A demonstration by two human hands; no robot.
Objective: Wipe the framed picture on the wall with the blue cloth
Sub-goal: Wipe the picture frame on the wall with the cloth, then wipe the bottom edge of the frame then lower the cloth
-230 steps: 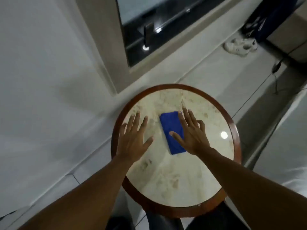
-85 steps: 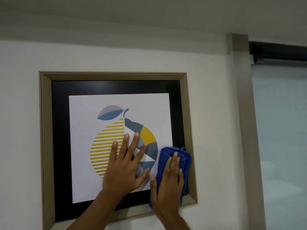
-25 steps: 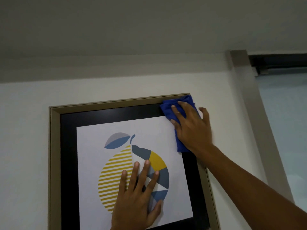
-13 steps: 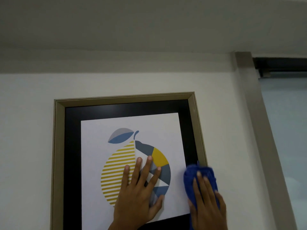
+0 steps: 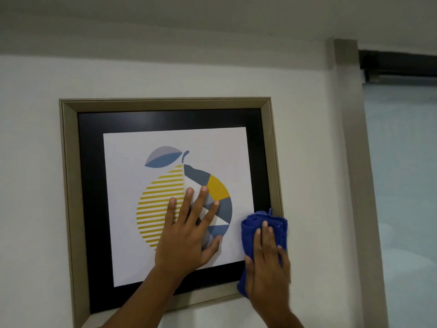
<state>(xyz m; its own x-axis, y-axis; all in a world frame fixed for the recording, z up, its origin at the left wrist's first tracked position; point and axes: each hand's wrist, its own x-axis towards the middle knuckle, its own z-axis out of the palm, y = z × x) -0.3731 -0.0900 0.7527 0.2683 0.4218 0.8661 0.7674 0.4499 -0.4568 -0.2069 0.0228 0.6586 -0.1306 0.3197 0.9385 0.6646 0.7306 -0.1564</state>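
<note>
Cloth (image 5: pixel 254 229) since dropped to frame's (image 5: pixel 165 104) lower right, soft under flat right hand (image 5: pixel 267 263); left hand (image 5: pixel 189 235) splayed empty, steadying fragile glass.

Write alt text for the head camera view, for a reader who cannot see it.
A right hand presses a folded blue cloth against the lower right corner of a framed picture on a white wall. The left hand lies flat, fingers spread, on the print of a yellow and blue fruit.
</note>
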